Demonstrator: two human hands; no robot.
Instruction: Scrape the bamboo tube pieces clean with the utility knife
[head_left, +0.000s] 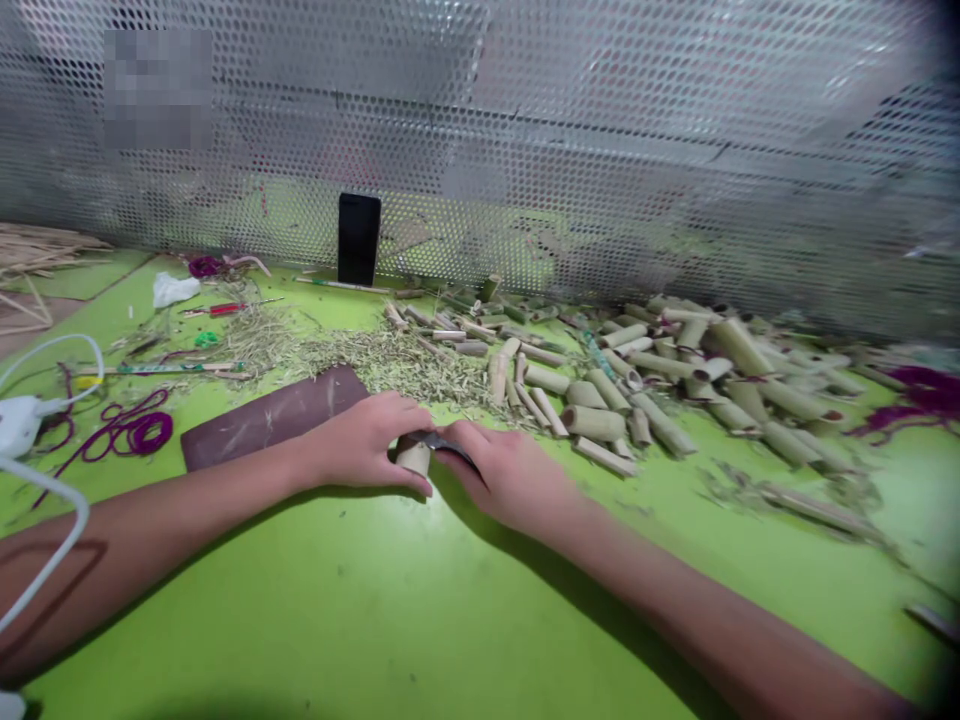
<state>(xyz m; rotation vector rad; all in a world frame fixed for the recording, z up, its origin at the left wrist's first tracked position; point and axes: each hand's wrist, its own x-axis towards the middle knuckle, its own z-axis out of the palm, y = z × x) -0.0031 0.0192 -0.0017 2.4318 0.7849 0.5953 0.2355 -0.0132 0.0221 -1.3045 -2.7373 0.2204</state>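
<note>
Green table (pixel 300 590): L hand (pixel 375 440) grip closed on bamboo pc (pixel 413 458), R hand's (pixel 510 470) on knife (pixel 454 447); tube pile (pixel 675 370) nearby

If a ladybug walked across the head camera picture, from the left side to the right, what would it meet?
White plug → purple string coil → brown sheet → left hand → pale short tube → right hand, holding a dark tool → purple yarn tangle.
</note>
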